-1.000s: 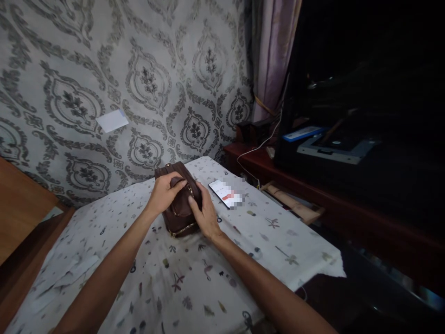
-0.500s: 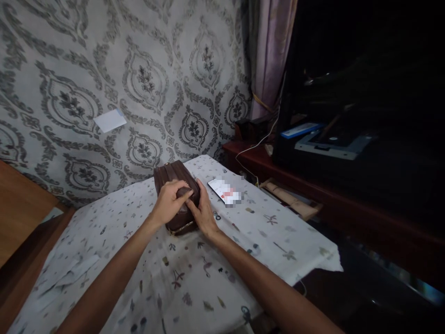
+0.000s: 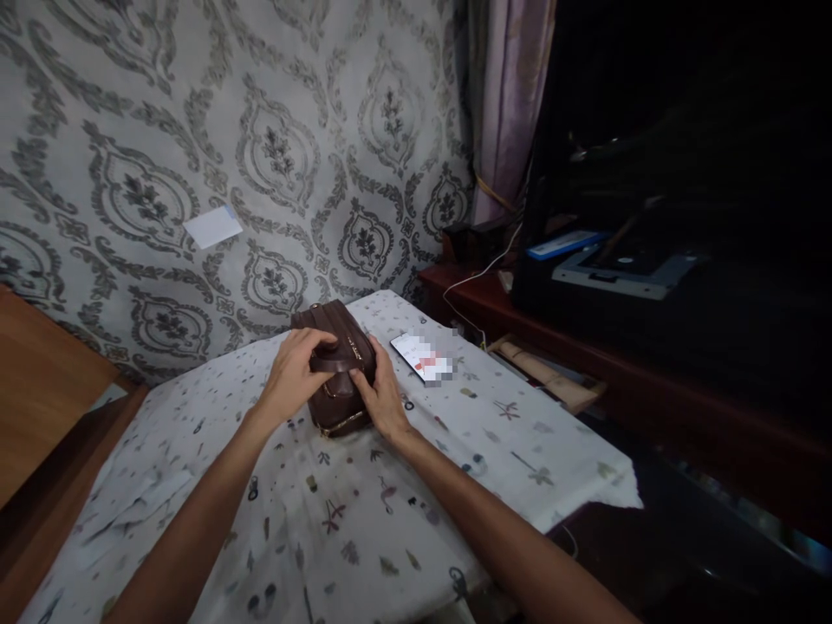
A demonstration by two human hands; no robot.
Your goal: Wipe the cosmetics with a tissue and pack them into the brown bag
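Observation:
A dark brown leather bag (image 3: 344,403) with gold zips lies on the patterned tablecloth. My left hand (image 3: 292,368) is at its left side, thumb and fingers closed around a brown strap-like flap (image 3: 331,362) that stands up from the top. Gold lettering shows on the bag beyond that flap. My right hand (image 3: 385,394) grips the right side of the bag, its thumb near the flap's end and its fingers along the far side, partly hidden. Just right of my right hand lies a phone (image 3: 416,357) with a lit, partly blurred screen.
The white printed tablecloth (image 3: 364,555) covers the table up to the wallpapered wall. At right stand a dark red cabinet (image 3: 477,290) and a large black screen (image 3: 682,173). A white cable (image 3: 481,276) hangs near the table. A wooden panel (image 3: 52,381) stands at left.
My left hand has shifted left and lifted the flap, uncovering the gold lettering. My right hand stays on the bag's right side. The view has shifted slightly.

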